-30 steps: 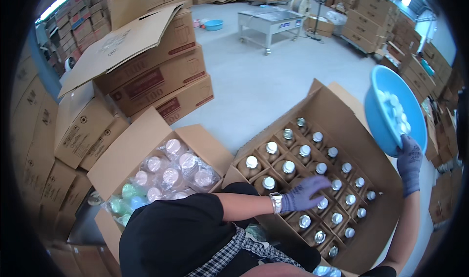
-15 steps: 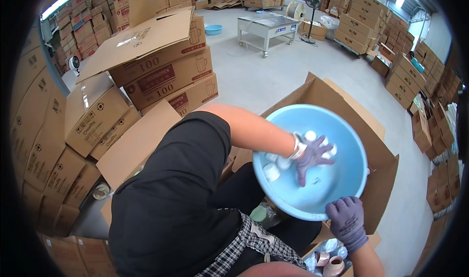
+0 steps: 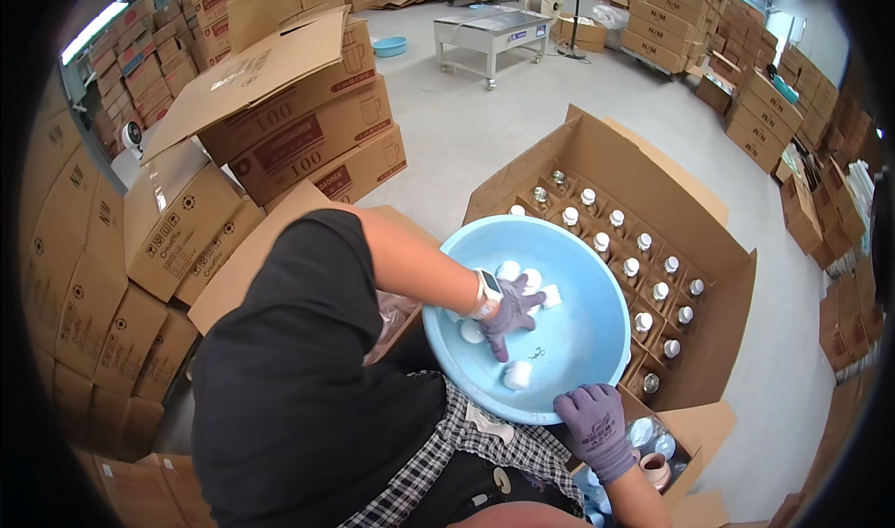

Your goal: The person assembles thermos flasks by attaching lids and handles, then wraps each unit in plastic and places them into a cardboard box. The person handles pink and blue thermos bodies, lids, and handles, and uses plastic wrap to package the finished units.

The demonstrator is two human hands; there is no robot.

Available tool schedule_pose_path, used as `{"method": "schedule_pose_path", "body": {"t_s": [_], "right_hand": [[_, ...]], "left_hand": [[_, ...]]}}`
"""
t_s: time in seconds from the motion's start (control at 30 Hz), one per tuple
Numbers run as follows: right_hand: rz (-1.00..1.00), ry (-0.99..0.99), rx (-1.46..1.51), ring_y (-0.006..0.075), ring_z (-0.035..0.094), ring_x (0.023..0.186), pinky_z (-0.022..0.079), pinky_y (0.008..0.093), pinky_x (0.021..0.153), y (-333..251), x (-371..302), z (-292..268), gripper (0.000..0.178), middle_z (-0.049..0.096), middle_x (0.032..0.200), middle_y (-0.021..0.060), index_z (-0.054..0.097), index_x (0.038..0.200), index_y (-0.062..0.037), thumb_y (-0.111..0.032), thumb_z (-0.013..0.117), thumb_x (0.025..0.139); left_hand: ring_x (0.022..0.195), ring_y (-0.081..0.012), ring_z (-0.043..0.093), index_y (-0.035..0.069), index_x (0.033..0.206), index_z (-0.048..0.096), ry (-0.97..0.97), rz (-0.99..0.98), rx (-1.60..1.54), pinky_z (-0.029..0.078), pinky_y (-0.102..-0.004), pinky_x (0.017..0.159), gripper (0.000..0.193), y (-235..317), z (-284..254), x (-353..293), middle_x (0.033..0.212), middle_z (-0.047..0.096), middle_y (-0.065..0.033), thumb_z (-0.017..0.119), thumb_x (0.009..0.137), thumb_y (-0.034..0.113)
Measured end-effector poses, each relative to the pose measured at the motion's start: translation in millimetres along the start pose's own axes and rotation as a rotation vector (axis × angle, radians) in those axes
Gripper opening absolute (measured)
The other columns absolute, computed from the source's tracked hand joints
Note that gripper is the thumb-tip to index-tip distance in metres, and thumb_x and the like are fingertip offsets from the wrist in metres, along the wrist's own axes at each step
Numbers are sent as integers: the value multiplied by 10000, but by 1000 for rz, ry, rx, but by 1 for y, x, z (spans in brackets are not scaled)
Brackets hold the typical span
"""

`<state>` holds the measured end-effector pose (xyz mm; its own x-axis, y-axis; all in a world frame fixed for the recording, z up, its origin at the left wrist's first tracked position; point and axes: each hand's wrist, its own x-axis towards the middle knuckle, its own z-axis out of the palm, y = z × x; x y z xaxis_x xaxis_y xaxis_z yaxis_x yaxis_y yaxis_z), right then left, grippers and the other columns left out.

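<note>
A light blue plastic basin (image 3: 583, 290) sits in front of me over the near left part of an open carton (image 3: 667, 188). Several white caps (image 3: 517, 374) lie loose on its bottom. My left hand (image 3: 510, 318), in a purple glove, reaches down among the caps with its fingers spread. At the basin's near right rim, my right hand (image 3: 594, 424), gloved alike, has its fingers curled over the edge. Clear bottles (image 3: 602, 242) stand in the carton's divided cells. Most wear white caps; a few at the far left corner and near end look uncapped.
A smaller box (image 3: 695, 477) with blue-wrapped and pinkish items lies by my right forearm. Stacked cartons (image 3: 308, 146) rise at the left. Farther off stand a white wheeled table (image 3: 489, 43), a fan (image 3: 575, 11) and another blue basin (image 3: 390, 46).
Both hands and the basin have shifted left and toward me, uncovering the rows of bottles in the carton. The caps have moved about in the basin.
</note>
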<state>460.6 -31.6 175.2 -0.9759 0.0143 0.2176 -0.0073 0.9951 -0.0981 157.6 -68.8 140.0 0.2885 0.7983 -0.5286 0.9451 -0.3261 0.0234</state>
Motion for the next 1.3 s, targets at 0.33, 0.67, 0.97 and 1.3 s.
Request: {"method": "schedule_pose_path", "body": {"t_s": [0.33,0.67,0.97,1.3], "right_hand": [[-61,-15,-53,213,629,747,491,381,700,0,17,-9,107,566,772,19,590,894,-145,-168,635,800],[-107,-81,-72,182,643,764,498,350,694,0,17,-5,107,596,790,10,634,926,-143,-187,645,830],[-121,70,-18,171,599,757,478,322,690,5,10,9,68,535,771,-8,597,873,-154,-186,621,819],[219,276,-240,236,637,848,510,397,793,55,4,-49,178,588,831,29,614,951,-136,-167,637,777]], "left_hand": [[1411,-417,337,267,1473,542,-74,15,-12,454,-586,1053,990,-42,-6,-39,1533,390,-147,859,611,636],[1226,-451,537,176,1420,571,-205,-146,-292,484,-537,1016,942,-8,3,-70,1362,463,-235,824,629,622],[1093,-369,559,152,1022,801,-269,93,-149,529,-493,902,518,7,-5,-65,1228,543,-188,740,702,555],[1235,-260,589,121,1163,715,803,110,-976,494,-450,1039,466,-41,-142,-72,1385,574,-163,796,835,441]]}}
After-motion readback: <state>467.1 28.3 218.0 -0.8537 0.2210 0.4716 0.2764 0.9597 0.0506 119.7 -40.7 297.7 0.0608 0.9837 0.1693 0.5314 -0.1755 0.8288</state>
